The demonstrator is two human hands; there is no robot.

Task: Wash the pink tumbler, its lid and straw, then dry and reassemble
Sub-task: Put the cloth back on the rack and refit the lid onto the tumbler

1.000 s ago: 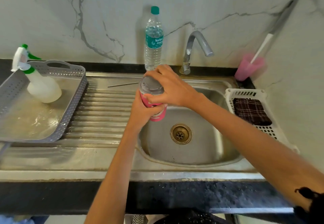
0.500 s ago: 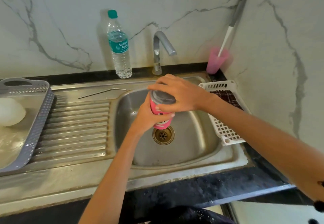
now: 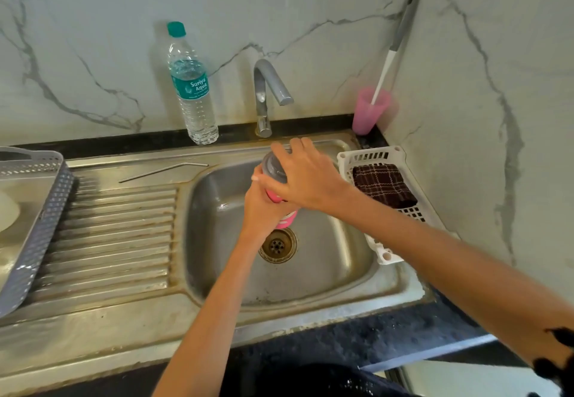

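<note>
I see little of the pink tumbler [image 3: 287, 221], mostly hidden by both hands. It's above the sink [image 3: 338, 275] basin, roughly upright, top tilted up-left, grey lid [image 3: 273, 167] on top. Left hand [image 3: 261, 210] wraps the body, right hand [image 3: 307, 179] curls over the lid. The straw [image 3: 161, 171] lies apart on the drainboard.

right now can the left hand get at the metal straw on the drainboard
Probably, but not freely: the left hand grips the tumbler while the right hand holds its lid. Nothing lies between it and the straw.
</note>
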